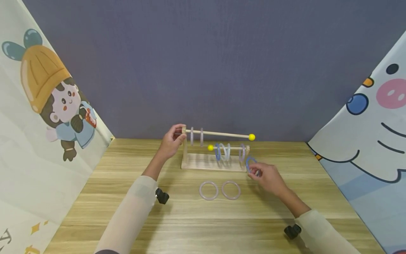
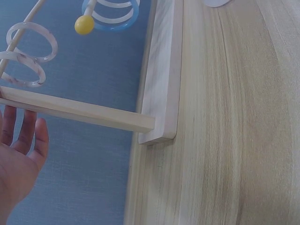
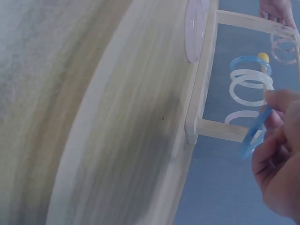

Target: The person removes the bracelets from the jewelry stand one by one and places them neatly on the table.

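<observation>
A wooden bangle stand (image 1: 203,162) has two rods tipped with yellow balls. My left hand (image 1: 172,141) grips the top of its taller left post (image 2: 79,108), thumb in front and fingers behind. Between the thumb and fingers of my right hand (image 1: 269,177) is a blue bangle (image 3: 256,133), held just beside the shorter right post (image 3: 222,130). On the lower rod hang another blue bangle (image 1: 217,152), two whitish bangles (image 1: 228,152) and a light purple bangle (image 1: 242,152). Two pale bangles (image 2: 49,42) hang on the upper rod (image 1: 222,134) near the left post.
Two pale pink bangles, a left one (image 1: 200,192) and a right one (image 1: 239,192), lie flat on the wooden table (image 1: 190,225) in front of the stand. A dark blue-grey wall (image 1: 209,70) rises behind the table, with cartoon-printed panels on both sides.
</observation>
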Demonstrator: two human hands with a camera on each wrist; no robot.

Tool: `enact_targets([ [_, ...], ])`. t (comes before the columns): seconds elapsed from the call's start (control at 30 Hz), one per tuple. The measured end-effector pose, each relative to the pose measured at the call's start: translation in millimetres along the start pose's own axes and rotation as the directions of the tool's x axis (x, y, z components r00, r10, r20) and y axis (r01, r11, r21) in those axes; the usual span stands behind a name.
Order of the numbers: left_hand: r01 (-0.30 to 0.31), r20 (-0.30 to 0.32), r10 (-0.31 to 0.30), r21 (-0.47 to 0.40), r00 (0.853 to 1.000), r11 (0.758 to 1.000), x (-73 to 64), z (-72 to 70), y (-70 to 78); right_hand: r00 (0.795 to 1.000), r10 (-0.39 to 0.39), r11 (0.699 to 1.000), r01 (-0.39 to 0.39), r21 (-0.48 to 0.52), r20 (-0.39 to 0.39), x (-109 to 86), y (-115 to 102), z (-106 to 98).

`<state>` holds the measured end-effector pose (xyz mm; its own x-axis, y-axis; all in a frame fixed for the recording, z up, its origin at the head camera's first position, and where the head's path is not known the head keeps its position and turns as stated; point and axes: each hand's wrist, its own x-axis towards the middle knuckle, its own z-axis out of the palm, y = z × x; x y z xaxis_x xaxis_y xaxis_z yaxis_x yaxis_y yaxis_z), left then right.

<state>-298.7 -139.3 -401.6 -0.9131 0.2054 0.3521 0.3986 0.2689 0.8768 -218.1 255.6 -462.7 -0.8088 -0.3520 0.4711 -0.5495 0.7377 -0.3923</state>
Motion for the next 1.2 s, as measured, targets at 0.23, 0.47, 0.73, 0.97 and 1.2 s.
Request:
enact_targets([
  [0.23, 0.0, -0.003, 0.0, -0.004, 1.0, 1.0, 0.4, -0.6, 1.4, 0.991, 0.023, 1.0, -0.023, 0.002, 0.129, -5.8, -1.1, 4.3],
  [0.47, -0.008, -0.018, 0.008, -0.008, 1.0, 1.0, 8.0, 1.3, -21.7, 0.978, 0.013, 0.997, 0.004, -0.079, 0.209, -9.5, -1.9, 8.7],
  [0.73, -0.021, -0.029, 0.021, -0.013, 0.999, 1.0, 6.9, 2.3, -23.2, 0.95, -0.025, 0.986, 0.074, -0.147, 0.31, -14.4, -1.6, 11.6],
  [0.97, -0.028, -0.033, 0.028, -0.014, 0.999, 1.0, 7.2, 2.2, -23.7, 0.934, -0.019, 0.988, 0.073, -0.138, 0.356, -16.0, -0.7, 11.1],
  [1.2, -0.031, -0.037, 0.03, -0.015, 0.999, 0.999, 6.3, 1.8, -21.1, 0.915, -0.017, 0.989, 0.074, -0.128, 0.402, -17.9, -2.1, 11.8],
])
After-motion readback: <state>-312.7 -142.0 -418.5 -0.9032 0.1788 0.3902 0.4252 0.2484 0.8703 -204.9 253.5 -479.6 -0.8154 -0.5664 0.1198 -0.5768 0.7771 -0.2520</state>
